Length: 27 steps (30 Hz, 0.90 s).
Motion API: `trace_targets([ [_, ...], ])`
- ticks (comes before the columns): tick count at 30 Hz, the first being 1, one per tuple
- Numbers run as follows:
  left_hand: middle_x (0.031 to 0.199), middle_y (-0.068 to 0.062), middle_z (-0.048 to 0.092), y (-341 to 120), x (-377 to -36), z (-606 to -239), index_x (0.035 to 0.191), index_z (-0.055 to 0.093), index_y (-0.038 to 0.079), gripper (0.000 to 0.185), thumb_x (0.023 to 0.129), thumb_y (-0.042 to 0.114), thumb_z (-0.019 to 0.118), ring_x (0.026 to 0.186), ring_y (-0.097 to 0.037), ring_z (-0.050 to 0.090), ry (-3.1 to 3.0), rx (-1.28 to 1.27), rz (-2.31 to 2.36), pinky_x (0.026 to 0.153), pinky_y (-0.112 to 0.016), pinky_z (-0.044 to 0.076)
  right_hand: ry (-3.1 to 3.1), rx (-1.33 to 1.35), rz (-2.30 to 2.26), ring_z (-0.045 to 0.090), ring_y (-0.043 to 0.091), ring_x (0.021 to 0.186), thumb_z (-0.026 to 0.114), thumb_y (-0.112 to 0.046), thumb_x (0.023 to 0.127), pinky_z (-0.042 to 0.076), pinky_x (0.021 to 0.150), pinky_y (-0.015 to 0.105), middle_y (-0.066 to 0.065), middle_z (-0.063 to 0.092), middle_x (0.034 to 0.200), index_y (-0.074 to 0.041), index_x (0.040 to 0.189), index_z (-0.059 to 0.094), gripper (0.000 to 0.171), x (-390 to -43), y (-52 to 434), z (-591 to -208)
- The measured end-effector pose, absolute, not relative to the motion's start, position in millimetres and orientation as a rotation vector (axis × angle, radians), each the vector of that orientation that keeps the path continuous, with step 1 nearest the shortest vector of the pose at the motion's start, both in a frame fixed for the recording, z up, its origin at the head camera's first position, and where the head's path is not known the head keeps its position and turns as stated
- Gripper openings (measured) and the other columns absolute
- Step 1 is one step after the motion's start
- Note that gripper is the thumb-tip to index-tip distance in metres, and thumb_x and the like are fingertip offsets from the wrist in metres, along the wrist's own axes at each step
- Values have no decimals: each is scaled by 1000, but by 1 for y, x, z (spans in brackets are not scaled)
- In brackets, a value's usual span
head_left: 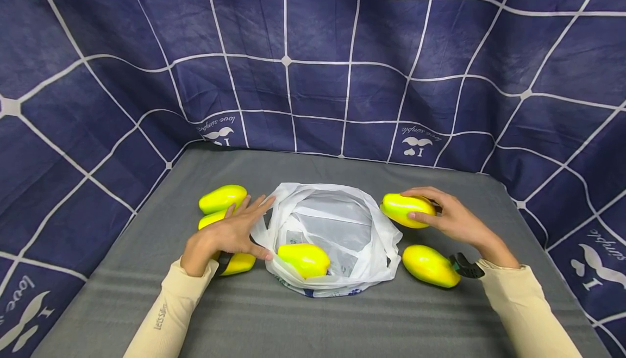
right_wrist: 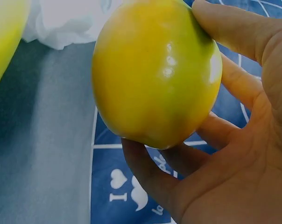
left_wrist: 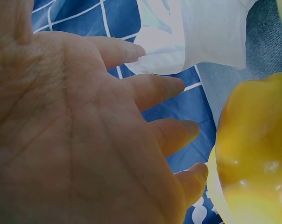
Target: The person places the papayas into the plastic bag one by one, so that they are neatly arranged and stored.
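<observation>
Right hand (head_left: 457,219): fingers curled round a yellow-green mango (head_left: 407,209), held just right of the white plastic bag (head_left: 337,233) on the grey desk (head_left: 303,320). Left hand (head_left: 230,234): fingers straight, touching the bag's left rim. One mango in bag (head_left: 304,259).

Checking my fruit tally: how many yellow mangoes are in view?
6: one in the white bag at, one held by the right hand at, one below it, three beside the left hand.

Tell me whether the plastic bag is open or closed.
Open: the white plastic bag has its mouth spread wide, with one yellow mango lying inside.
</observation>
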<state>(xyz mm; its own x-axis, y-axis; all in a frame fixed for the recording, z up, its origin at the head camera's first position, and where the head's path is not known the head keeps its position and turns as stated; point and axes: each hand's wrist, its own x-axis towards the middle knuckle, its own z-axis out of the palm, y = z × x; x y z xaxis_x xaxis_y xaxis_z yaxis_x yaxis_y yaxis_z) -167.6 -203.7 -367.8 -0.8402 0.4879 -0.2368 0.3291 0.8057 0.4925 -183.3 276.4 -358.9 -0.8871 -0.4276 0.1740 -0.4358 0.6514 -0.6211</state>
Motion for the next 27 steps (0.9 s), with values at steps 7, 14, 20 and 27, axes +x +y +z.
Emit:
trace_targets([
  [7,167,-23,8,-205,-168,-368,163,7,15,126,72,52,86,150,-54,-3,2641,618,623,115,-74,0,-2807,832,1077,55,4,108,76,-19,91,47,85,15,2,64,132,-20,134,62,46,-187,262,-356],
  [14,167,-23,8,-205,-167,-367,163,7,15,125,72,51,86,150,-53,-3,2641,621,621,115,-74,0,-2825,856,1065,56,5,113,76,-21,90,48,89,17,-2,63,134,-21,134,62,47,-188,249,-354],
  [20,167,-23,8,-205,-168,-367,163,7,16,126,72,52,86,151,-53,-3,2641,619,621,115,-73,0,-2784,915,1096,57,11,111,76,-18,90,47,90,18,2,64,131,-18,135,62,47,-189,239,-355],
  [27,167,-24,8,-205,-167,-366,163,8,16,126,71,52,87,150,-53,-3,2643,618,618,115,-74,0,-2786,964,1141,57,13,113,74,-19,92,47,92,21,1,64,131,-18,135,62,45,-189,229,-362],
])
